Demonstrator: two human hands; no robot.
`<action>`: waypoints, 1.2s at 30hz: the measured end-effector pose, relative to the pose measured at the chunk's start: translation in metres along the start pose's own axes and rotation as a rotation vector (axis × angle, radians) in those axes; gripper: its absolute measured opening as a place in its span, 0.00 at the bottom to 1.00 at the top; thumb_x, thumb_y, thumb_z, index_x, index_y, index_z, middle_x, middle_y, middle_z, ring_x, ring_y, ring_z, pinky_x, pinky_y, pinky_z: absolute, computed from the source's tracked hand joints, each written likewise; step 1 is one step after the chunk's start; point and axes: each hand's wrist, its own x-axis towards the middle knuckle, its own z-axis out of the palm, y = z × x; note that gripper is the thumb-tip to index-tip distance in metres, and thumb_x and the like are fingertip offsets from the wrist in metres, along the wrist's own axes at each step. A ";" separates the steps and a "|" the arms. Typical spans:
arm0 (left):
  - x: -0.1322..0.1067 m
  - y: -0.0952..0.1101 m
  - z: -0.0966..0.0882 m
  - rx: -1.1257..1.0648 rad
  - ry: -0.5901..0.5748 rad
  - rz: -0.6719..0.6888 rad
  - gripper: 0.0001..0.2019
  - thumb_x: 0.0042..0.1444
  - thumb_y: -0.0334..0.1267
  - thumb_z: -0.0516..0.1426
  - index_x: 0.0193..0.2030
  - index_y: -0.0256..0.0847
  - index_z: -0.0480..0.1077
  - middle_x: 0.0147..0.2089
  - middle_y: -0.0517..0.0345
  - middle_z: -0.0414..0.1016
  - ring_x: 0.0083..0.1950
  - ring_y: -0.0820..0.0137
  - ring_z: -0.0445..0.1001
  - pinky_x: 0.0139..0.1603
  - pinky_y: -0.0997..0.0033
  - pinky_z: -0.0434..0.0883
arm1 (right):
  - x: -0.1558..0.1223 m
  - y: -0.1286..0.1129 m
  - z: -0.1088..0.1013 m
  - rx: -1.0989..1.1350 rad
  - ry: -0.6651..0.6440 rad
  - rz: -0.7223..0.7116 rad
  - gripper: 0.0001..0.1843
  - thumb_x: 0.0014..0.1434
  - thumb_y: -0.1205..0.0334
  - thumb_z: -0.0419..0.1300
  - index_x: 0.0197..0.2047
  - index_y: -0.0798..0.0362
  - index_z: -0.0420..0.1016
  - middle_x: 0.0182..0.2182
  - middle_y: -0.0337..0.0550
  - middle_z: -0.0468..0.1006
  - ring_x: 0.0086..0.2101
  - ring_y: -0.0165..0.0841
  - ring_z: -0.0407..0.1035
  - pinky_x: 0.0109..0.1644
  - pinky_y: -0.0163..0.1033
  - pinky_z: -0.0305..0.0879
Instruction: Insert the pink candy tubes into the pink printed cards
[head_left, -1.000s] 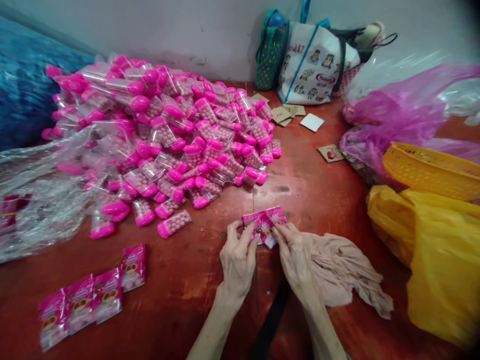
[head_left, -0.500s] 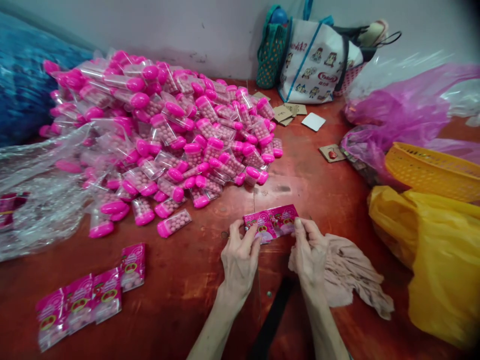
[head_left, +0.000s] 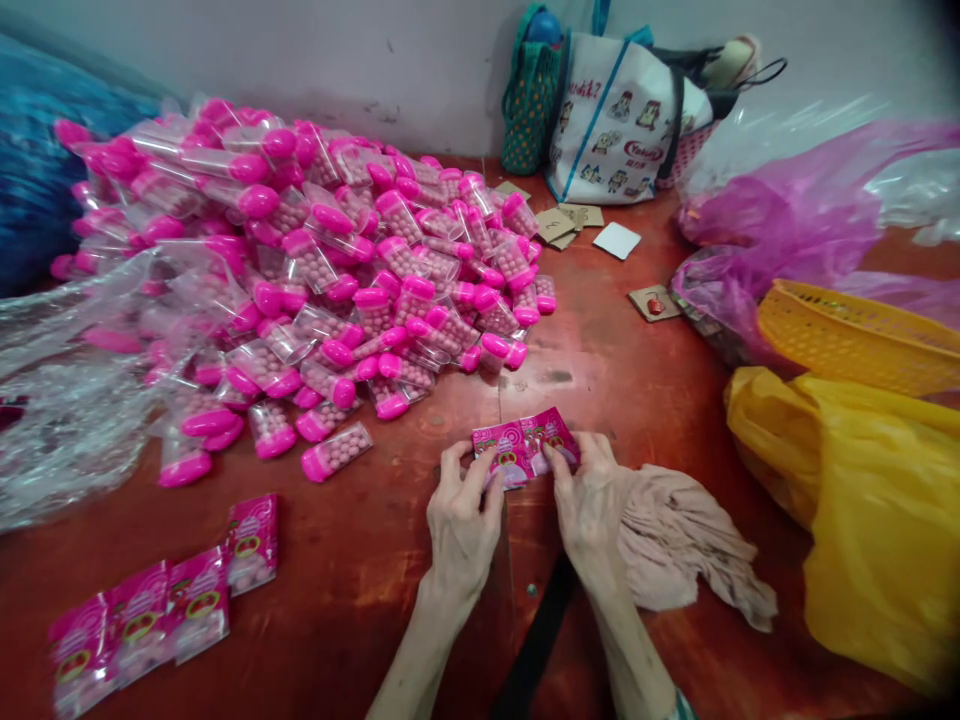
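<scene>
Taking the held pair as the clock's centre, both forearms [head_left: 431,620] slant up from 6 o'clock. Four loose sachets [head_left: 150,605] lie at 8, a crumpled beige cloth [head_left: 690,545] at 4. The left hand [head_left: 461,515] pinches one end of two printed sachets [head_left: 519,445] side by side; the right hand [head_left: 591,500] grips the other, thumb on top. They are glossy magenta with paler rings. Pink-capped clear bottles [head_left: 322,270] are heaped toward 10; near 1 stands a cartoon-printed tote bag [head_left: 619,125].
</scene>
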 end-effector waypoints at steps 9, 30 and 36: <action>0.001 -0.001 -0.004 -0.084 0.015 -0.049 0.12 0.55 0.30 0.53 0.46 0.38 0.70 0.46 0.50 0.65 0.42 0.68 0.69 0.41 0.68 0.69 | 0.003 -0.014 -0.006 0.022 -0.060 0.194 0.09 0.58 0.60 0.51 0.32 0.53 0.69 0.24 0.41 0.71 0.25 0.35 0.64 0.30 0.37 0.55; 0.001 -0.004 -0.010 -0.121 0.049 -0.093 0.10 0.55 0.31 0.53 0.44 0.37 0.71 0.43 0.50 0.67 0.40 0.67 0.71 0.38 0.68 0.70 | 0.009 -0.010 -0.021 0.539 0.026 0.491 0.13 0.48 0.54 0.63 0.33 0.55 0.71 0.25 0.38 0.74 0.24 0.30 0.65 0.30 0.36 0.63; 0.000 -0.002 -0.007 -0.129 0.064 -0.065 0.10 0.55 0.33 0.54 0.43 0.37 0.70 0.41 0.51 0.67 0.39 0.68 0.71 0.39 0.69 0.70 | 0.002 -0.028 0.000 0.528 -0.135 0.488 0.12 0.48 0.54 0.62 0.27 0.55 0.70 0.16 0.33 0.69 0.17 0.27 0.59 0.21 0.31 0.57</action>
